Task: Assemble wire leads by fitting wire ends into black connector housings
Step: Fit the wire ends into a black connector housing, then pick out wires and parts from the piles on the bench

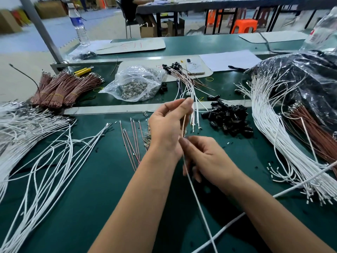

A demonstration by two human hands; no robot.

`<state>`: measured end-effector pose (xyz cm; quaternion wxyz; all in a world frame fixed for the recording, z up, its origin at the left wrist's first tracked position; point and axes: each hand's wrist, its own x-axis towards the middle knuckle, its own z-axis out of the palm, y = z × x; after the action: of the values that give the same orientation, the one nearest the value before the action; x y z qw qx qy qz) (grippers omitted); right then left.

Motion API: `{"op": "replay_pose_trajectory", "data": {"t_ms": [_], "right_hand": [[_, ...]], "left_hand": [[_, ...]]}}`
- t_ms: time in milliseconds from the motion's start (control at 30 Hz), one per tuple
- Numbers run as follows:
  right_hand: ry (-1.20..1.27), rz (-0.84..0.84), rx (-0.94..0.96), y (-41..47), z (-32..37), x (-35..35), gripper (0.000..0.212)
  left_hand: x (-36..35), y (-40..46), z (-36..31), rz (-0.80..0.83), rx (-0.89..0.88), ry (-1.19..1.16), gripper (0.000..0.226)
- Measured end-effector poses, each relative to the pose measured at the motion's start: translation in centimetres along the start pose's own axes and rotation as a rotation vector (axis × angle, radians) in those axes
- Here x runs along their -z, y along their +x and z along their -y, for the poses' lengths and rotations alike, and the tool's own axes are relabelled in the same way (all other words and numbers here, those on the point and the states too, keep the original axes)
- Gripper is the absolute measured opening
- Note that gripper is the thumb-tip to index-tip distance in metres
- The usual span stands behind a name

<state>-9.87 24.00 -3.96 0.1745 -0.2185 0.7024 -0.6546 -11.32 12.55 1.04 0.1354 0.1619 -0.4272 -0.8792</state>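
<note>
**Hands joined on two wires above the green mat**

Wire runs nearest of all: a white wire (196,196) climbs from the lower edge up into the right hand (204,157). That hand's fingers are curled, thumb and forefinger closed narrowly on the wire, the other fingers folded under it. Just above those fingertips a brown wire (184,125) rises to the left hand (169,125), whose thumb and forefinger pinch together at its top end. A small dark part shows at those fingertips; whether it is a housing cannot be told through the blur. The green mat (102,189) lies beneath both hands.

Left of the left hand's fingers, a few loose brown leads (131,141) lie on the mat, and farther left spreads a loose fan of white wires (45,154). Right of the same fingers sits a heap of black connector housings (229,119), with a thick sheaf of white wires (269,128) beyond it. Just beyond the pinching fingertips hangs a bunch of white leads (194,105), fanning back to black ends. Farther off stand a clear bag of metal terminals (135,84), bundled brown wires (63,88) to its left, and a water bottle (79,22).
</note>
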Motion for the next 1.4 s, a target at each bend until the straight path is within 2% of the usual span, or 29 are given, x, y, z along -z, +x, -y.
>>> {"op": "replay_pose_trajectory", "data": {"t_ms": [133,267,400,500,567,667,767,867,1033,1167,1267,1400], "right_hand": [[0.179,-0.019,-0.070,0.2,1.7,0.0,0.037],[0.243,-0.141,-0.070,2.7,2.8,0.5,0.037],[0.065,-0.238,-0.019,7.5,4.0,1.6,0.036],[-0.020,-0.278,-0.052,12.6,5.3,3.8,0.034],[-0.079,-0.301,-0.095,16.0,6.5,5.1,0.027],[-0.148,-0.282,-0.164,20.9,7.3,6.4,0.019],[-0.445,-0.292,-0.178,25.0,6.8,7.8,0.018],[-0.684,-0.321,-0.166,28.6,5.8,9.6,0.017],[-0.941,-0.347,-0.078,32.4,4.3,10.7,0.021],[-1.015,-0.339,-0.083,33.1,3.6,11.0,0.030],[-1.022,-0.314,-0.068,31.7,3.5,11.2,0.031],[-0.957,-0.299,-0.060,27.7,3.8,11.8,0.022]], "left_hand": [[-1.6,1.6,-1.7,-0.031,0.000,-0.039,0.016],[-2.4,3.2,-2.2,-0.050,0.005,0.014,0.015],[-3.4,4.9,-2.3,-0.100,0.040,0.154,0.009],[-3.2,6.0,-1.7,-0.078,0.080,0.392,0.030],[-3.3,6.3,-1.0,-0.015,0.148,0.417,0.039],[-3.7,6.9,0.0,0.072,0.191,0.369,0.030],[-3.9,8.4,0.7,0.013,0.117,0.427,0.033],[-3.9,9.7,1.0,0.015,0.032,0.614,0.030],[-3.2,11.0,1.2,0.006,-0.274,1.269,0.014],[-3.2,11.4,1.4,0.019,-0.311,1.433,0.017],[-3.5,10.2,1.7,0.035,-0.445,1.496,0.022],[-4.2,8.1,2.2,0.279,-0.474,1.537,0.018]]}}
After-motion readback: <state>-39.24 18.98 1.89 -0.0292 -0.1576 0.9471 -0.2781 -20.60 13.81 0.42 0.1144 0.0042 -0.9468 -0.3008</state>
